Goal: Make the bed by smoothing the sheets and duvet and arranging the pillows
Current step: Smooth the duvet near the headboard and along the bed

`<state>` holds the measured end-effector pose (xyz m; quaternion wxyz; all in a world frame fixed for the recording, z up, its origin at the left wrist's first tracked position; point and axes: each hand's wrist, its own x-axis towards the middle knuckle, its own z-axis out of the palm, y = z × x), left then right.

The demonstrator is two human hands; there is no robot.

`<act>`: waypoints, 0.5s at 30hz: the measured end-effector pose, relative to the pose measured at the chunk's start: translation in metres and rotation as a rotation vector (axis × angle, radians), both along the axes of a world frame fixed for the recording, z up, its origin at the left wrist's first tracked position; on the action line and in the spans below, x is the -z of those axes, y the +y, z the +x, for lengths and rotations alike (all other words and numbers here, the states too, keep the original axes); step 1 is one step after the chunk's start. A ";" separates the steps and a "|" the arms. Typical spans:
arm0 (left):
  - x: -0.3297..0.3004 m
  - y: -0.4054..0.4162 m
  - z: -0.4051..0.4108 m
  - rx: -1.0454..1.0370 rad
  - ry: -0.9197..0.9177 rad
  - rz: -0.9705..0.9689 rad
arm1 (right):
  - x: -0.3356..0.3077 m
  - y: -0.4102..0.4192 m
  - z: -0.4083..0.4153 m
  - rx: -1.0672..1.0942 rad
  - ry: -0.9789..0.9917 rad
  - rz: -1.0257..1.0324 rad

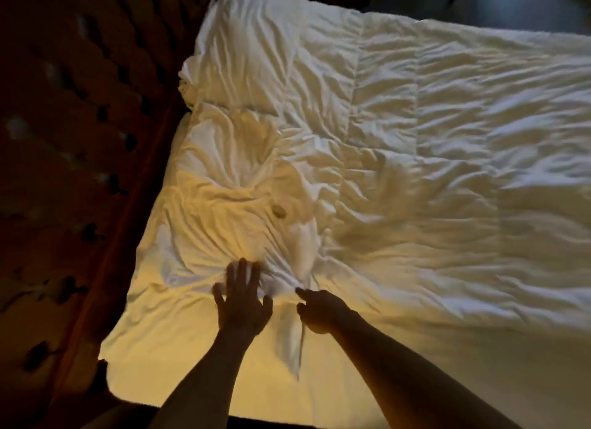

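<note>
Left hand [243,296] flat with fingers spread on rumpled sheet [204,236], right hand [319,310] beside it pinching a fold

bedroom | white duvet [415,147]; tufted headboard [80,140]; dim light

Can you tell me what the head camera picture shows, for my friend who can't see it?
Two hands reach over a rumpled white bed: the left hand lies flat with spread fingers on a wrinkled pillow, and the right hand pinches the fabric beside it. A creased duvet covers the rest, with a dark tufted headboard on the left.
</note>
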<state>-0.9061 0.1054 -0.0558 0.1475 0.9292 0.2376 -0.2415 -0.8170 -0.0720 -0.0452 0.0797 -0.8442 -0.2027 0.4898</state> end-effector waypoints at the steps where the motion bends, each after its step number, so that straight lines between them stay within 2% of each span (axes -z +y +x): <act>1: -0.010 -0.014 -0.002 0.080 0.057 -0.027 | -0.017 -0.029 -0.010 0.062 0.036 -0.026; 3: -0.034 -0.047 0.006 0.176 0.193 -0.109 | -0.044 -0.093 -0.034 0.232 0.027 0.004; 5: -0.060 -0.092 0.018 0.192 0.295 -0.269 | -0.069 -0.161 -0.057 0.399 0.012 0.037; 10: -0.105 -0.249 0.014 0.346 0.265 -0.380 | -0.117 -0.331 -0.117 0.713 0.013 0.112; 15: -0.149 -0.420 -0.029 0.478 0.212 -0.485 | -0.158 -0.474 -0.181 1.039 -0.021 0.171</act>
